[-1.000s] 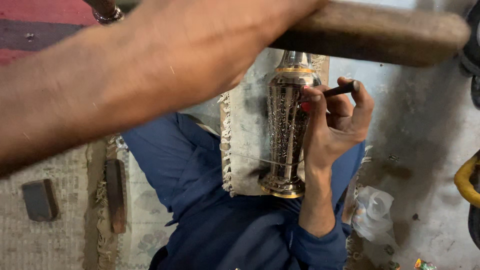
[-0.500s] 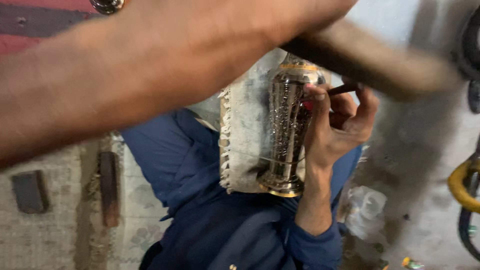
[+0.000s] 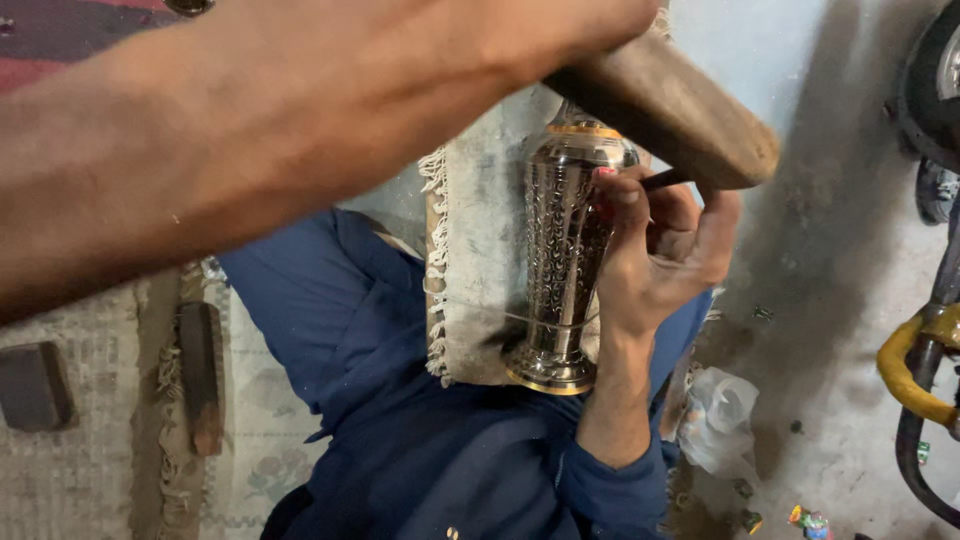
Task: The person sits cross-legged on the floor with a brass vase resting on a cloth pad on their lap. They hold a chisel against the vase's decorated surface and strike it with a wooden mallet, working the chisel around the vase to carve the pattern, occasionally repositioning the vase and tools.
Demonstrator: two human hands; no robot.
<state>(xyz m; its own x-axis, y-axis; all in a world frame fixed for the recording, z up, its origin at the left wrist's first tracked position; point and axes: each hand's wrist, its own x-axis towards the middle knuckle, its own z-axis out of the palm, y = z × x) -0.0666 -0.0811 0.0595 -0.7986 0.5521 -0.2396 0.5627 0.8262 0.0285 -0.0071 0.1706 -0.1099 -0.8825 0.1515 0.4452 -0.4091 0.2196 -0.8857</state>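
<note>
Here, engraving step: left hand (image 3: 655, 260) pinches punch (image 3: 665, 180) against vase (image 3: 565, 260); right hand (image 3: 420, 60) grips mallet (image 3: 670, 110), raised at upper frame. Next needs a square strike.

Blue sleeve (image 3: 610, 490) rolled above the wrist, blue trousers (image 3: 330, 310).

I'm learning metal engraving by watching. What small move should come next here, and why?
Probably a short, light tap of the brown wooden mallet onto the thin dark chisel. The left hand holds the mallet raised just above the chisel's free end, while the right hand pins the chisel's tip against the engraved silver metal vase lying on the fringed cloth pad.
</note>
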